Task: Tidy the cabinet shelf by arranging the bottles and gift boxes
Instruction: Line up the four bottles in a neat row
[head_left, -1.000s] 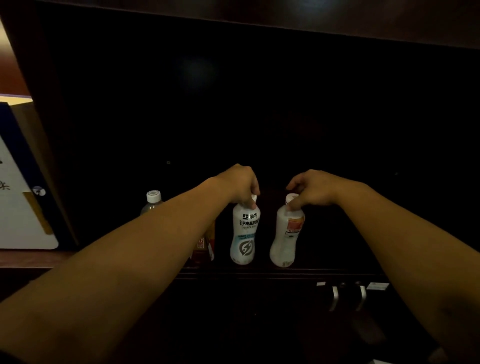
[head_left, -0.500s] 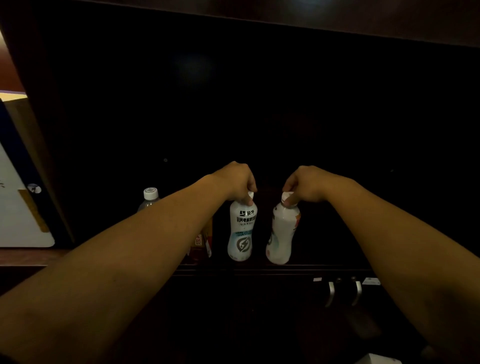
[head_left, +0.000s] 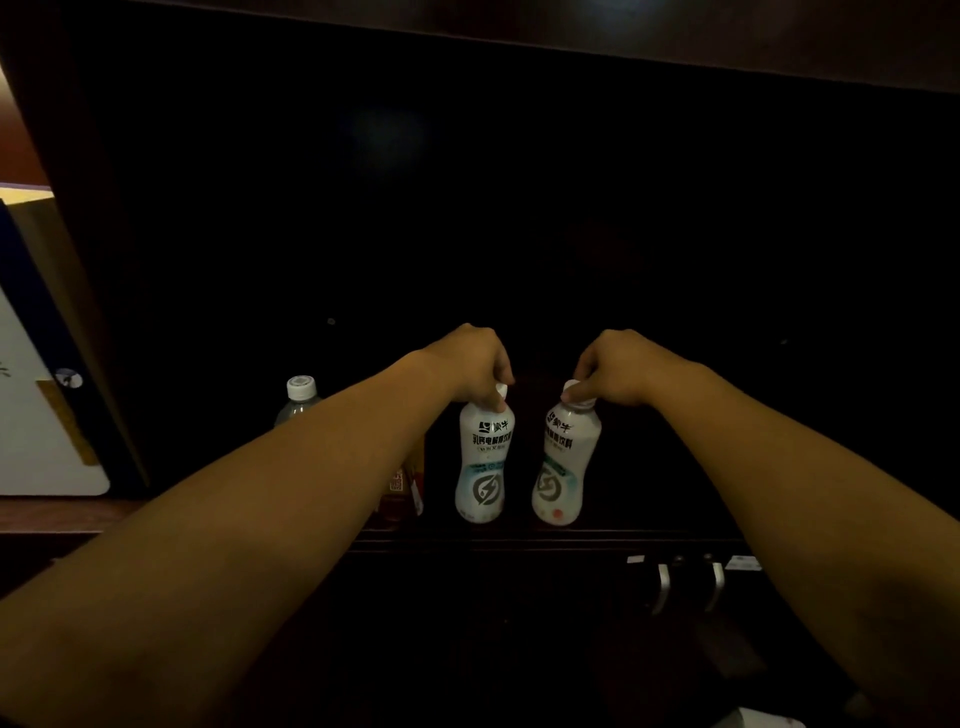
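Two white drink bottles stand side by side near the front edge of the dark cabinet shelf (head_left: 649, 535). My left hand (head_left: 475, 364) grips the cap of the left white bottle (head_left: 483, 462). My right hand (head_left: 618, 366) pinches the cap of the right white bottle (head_left: 563, 462), whose printed label faces me. A clear water bottle (head_left: 298, 400) with a white cap stands further left, partly behind my left forearm. An amber tea bottle (head_left: 405, 488) is mostly hidden by that forearm.
A white and blue gift box (head_left: 36, 415) leans at the far left, beyond the cabinet's side wall. Two metal handles (head_left: 688, 584) show on the cabinet front below the shelf. The back of the shelf is dark.
The right white bottle has turned under my right hand, so its label now faces me. Both bottles stay in the same spots on the shelf.
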